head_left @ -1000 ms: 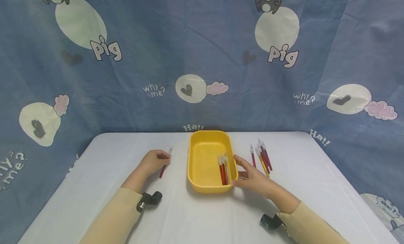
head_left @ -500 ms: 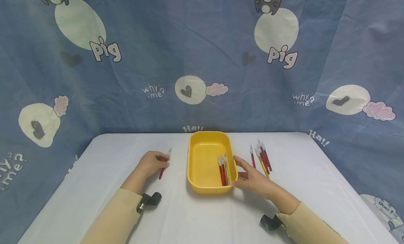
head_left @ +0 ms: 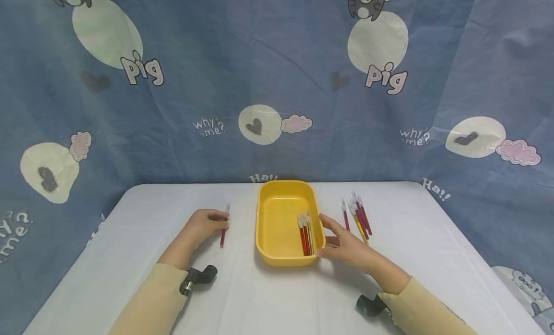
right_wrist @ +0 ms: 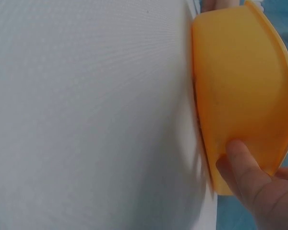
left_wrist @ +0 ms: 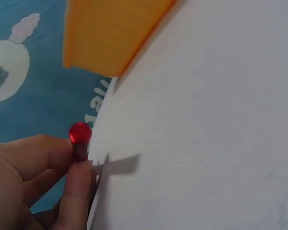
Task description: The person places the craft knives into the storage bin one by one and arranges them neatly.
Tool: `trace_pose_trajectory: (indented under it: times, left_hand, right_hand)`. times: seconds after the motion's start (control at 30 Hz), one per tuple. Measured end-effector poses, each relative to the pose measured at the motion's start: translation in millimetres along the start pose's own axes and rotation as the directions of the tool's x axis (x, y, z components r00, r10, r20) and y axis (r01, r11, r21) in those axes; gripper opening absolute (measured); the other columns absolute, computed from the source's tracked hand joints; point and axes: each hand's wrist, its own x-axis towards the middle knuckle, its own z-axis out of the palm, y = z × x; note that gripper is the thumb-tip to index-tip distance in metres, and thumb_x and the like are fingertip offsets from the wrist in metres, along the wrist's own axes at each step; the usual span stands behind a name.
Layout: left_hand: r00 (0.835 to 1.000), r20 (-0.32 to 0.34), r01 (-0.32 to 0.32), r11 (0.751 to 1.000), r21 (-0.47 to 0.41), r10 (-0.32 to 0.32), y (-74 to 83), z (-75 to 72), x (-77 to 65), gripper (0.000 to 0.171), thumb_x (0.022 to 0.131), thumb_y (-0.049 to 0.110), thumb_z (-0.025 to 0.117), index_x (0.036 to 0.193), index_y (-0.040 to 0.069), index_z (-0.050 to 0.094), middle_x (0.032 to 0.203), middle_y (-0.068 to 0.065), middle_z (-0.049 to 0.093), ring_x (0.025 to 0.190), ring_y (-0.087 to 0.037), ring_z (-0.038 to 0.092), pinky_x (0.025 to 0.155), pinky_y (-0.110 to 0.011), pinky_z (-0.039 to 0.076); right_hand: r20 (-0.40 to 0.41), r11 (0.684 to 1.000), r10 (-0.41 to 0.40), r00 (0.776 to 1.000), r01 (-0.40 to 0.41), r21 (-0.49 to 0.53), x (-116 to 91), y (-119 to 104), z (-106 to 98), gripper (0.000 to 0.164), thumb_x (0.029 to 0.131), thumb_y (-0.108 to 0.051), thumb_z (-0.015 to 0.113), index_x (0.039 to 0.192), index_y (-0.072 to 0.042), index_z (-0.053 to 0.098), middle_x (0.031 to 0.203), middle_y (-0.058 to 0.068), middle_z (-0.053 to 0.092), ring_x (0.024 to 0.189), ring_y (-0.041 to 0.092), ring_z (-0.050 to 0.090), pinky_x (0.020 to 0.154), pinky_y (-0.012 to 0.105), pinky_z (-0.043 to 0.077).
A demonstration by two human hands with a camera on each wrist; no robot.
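My left hand (head_left: 207, 225) pinches a slim red pen-like stick (head_left: 222, 238) with a clear tip, left of the yellow plastic box (head_left: 265, 214). In the left wrist view, the stick's round red end (left_wrist: 80, 132) shows between thumb and fingers. My right hand (head_left: 348, 243) holds the box at its near right corner. Its thumb (right_wrist: 245, 163) lies against the near wall in the right wrist view. Inside the box, several similar sticks (head_left: 305, 236) lean together at the right side, red and whitish, with clear tips.
Right of the box lies a loose group of capped sticks (head_left: 361, 217), dark red and yellow, just beyond the right hand. A white cloth (head_left: 277, 301) covers the table. Behind it hangs a blue printed curtain (head_left: 277, 60). Each wrist carries a black camera (head_left: 203, 275).
My left hand has shifted slightly left with the red stick, which now stands a bit straighter in the head view. The right hand keeps its place on the box.
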Motion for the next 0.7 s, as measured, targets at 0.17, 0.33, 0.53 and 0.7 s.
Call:
trace_pose_trajectory:
  times: [0.17, 0.33, 0.53, 0.7]
  left_hand:
    - [0.999, 0.053, 0.021, 0.992, -0.127, -0.015, -0.3, -1.9, -1.4, 0.035, 0.092, 0.007, 0.071, 0.124, -0.006, 0.066, 0.125, -0.022, 0.063, 0.103, -0.022, 0.068, 0.088, -0.031, 0.057]
    - [0.996, 0.081, 0.039, 0.984, -0.173, -0.025, 0.8, -1.2, -5.5, 0.035, 0.093, 0.006, 0.07, 0.125, -0.008, 0.064, 0.12, -0.019, 0.065, 0.096, -0.017, 0.068, 0.086, -0.029, 0.057]
    - [0.995, 0.096, 0.056, 0.974, -0.22, -0.036, 3.3, -0.8, -11.3, 0.036, 0.093, 0.005, 0.069, 0.126, -0.009, 0.062, 0.108, -0.015, 0.067, 0.088, -0.013, 0.067, 0.079, -0.026, 0.058]
    - [0.995, 0.088, 0.059, 0.968, -0.243, -0.039, 6.5, 0.3, -13.3, 0.037, 0.094, 0.007, 0.069, 0.127, -0.008, 0.061, 0.107, -0.014, 0.067, 0.086, -0.012, 0.067, 0.076, -0.024, 0.058]
  right_hand:
    - [-0.004, 1.0, 0.005, 1.0, -0.005, 0.009, -2, -1, 0, 0.096, 0.088, -0.018, 0.079, 0.161, -0.015, 0.016, 0.164, 0.016, 0.02, 0.139, 0.042, 0.04, 0.107, 0.049, 0.045]
    - [-0.001, 1.0, 0.002, 1.0, -0.002, 0.002, -3, -2, 0, 0.096, 0.089, -0.017, 0.078, 0.162, -0.014, 0.016, 0.164, 0.017, 0.02, 0.139, 0.043, 0.04, 0.107, 0.049, 0.045]
    - [0.003, 1.0, 0.004, 1.0, -0.004, 0.007, -3, -2, 0, 0.095, 0.089, -0.017, 0.078, 0.162, -0.015, 0.016, 0.164, 0.015, 0.02, 0.14, 0.042, 0.04, 0.106, 0.049, 0.045]
    - [0.005, 1.0, 0.0, 1.0, 0.0, 0.003, -2, -1, 0, 0.096, 0.089, -0.018, 0.078, 0.162, -0.016, 0.016, 0.164, 0.015, 0.02, 0.139, 0.041, 0.041, 0.106, 0.048, 0.046]
